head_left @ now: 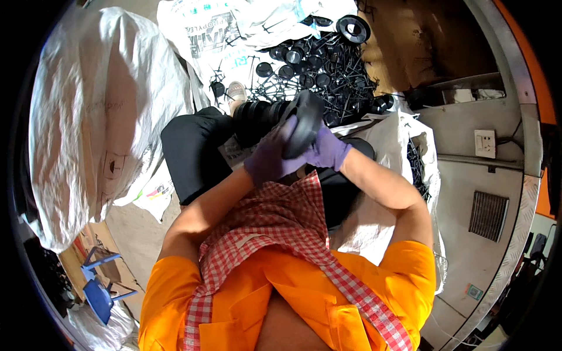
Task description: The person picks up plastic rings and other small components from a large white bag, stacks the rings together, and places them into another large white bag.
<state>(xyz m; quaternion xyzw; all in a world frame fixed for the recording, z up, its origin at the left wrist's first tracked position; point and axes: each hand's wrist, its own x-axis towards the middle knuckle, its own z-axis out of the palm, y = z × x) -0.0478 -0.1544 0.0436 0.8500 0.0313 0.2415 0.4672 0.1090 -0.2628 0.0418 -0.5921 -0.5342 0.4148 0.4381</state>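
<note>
Between my two purple-gloved hands is a round black plastic part (305, 130), tilted on edge above my lap and slightly blurred. My left hand (271, 155) has its fingers closed around the near left side. On the right side, my right hand (329, 149) grips the same part, with some fingers hidden behind it. Just beyond my left hand, more black round parts (250, 121) sit together by my knee. Farther out lies a pile of thin black plastic pieces (345, 73) mixed with black discs (294, 56) on white sacking.
A tall white sack (111, 111) bulges on the left. Another open white sack (383, 158) with black pieces stands at my right. A grey panel with a socket (485, 144) borders the right side. A small blue chair (98, 299) is at the lower left.
</note>
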